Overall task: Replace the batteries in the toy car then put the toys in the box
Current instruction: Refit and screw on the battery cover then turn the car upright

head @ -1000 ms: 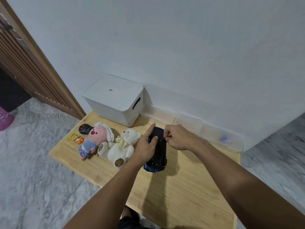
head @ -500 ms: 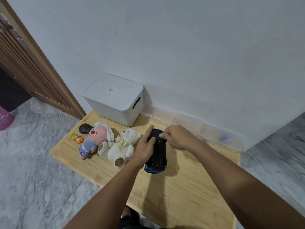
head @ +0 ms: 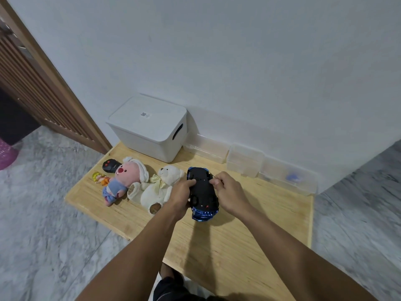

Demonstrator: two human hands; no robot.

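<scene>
Wooden tabletop (head: 249,235) against a white wall. White lidded storage box (head: 149,127), lid on, sits at the far left corner. A row of clear plastic containers (head: 249,161) runs along the far edge to the far right corner, the last one with something blue inside, too blurred to tell.

White teddy bear (head: 160,185) lies on its back toward the left side, touching the pink plush (head: 125,179) on its left. Blue toy car (head: 202,192) is upside down, black underside up, just right of the bear, mid tabletop toward the far edge, held between both hands.

Left hand (head: 181,196): grip closed round the car's left flank, thumb on the underside. Right hand (head: 230,192): fingers curled at the car's right side, pinching near its far end; whether a thin wire is pinched too cannot be told.

Black remote controller (head: 109,166) sits by the left edge, behind the pink plush's head. Small yellow-orange figurine (head: 100,178) lies just in front of the controller, at the left edge.
</scene>
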